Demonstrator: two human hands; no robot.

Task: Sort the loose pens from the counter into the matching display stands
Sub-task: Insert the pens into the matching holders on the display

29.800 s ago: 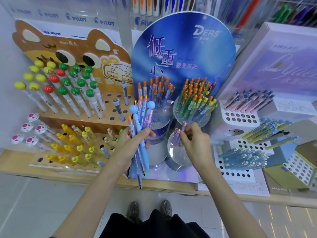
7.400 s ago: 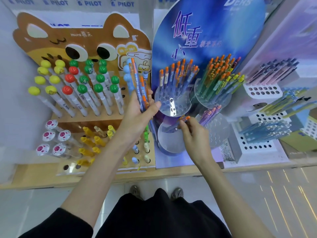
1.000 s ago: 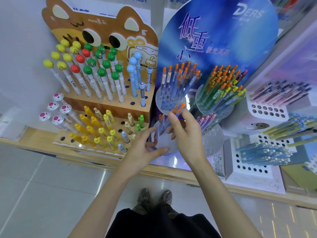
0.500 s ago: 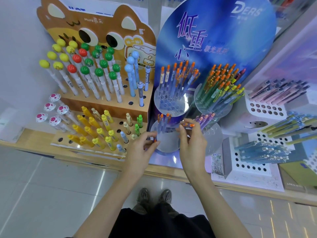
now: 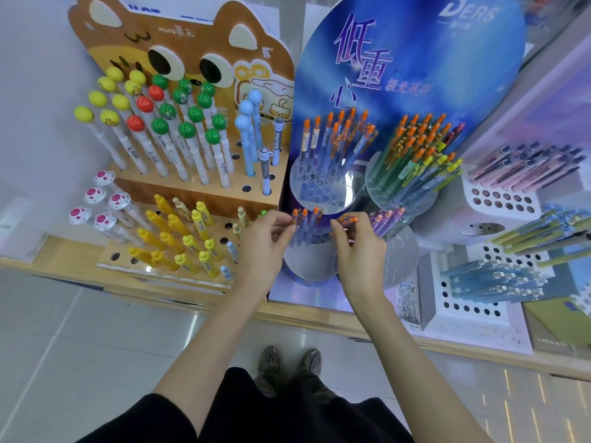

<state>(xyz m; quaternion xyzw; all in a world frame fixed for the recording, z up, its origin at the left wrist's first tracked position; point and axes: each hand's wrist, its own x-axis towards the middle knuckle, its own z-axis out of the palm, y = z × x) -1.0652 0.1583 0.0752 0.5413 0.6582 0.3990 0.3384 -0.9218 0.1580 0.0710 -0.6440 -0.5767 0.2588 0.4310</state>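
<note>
Currently: slim blue pen with an orange push-top [image 5: 349,220] is in the right hand [image 5: 359,254], pinched between thumb and fingertips. It lies nearly flat just above the lower front tier, a clear round acrylic disc with holes [image 5: 307,263]. A small cluster of matching orange-topped blue pens [image 5: 305,220] stands in that tier, just left of the held pen. Left hand [image 5: 263,247] is at the cluster's left edge, fingers curled in, tips against the leftmost pen. Can't tell if it's pinching or only touching.

Same stand, going out:
- Purple pens with orange tops [image 5: 387,217] in the lower right clear tier [image 5: 403,254], just right of the right hand.
- Upper left clear tier [image 5: 323,190] holds more blue orange-topped pens [image 5: 335,139].
- Upper right clear tier [image 5: 383,193] is packed with green and yellow pens [image 5: 415,155].
- Behind them, a tall blue oval backboard marked DERS [image 5: 431,59].

Left: brown cat-faced cardboard stand [image 5: 192,30].
- Top step has white pens with yellow, red and green ball tops [image 5: 160,126], plus a few pale blue ball-topped pens [image 5: 242,122].
- Lower step has stubby yellow pens [image 5: 191,243].
- White mushroom-topped pens with pink spots [image 5: 119,199] at far left.

Right: white perforated box stands [image 5: 499,199], with pink and dark pens [image 5: 524,164] above and pale blue pens [image 5: 489,276] below.

Everything sits on a light wooden counter [image 5: 73,266]. Grey shoes [image 5: 308,361] on pale floor tiles [image 5: 80,330] below.
</note>
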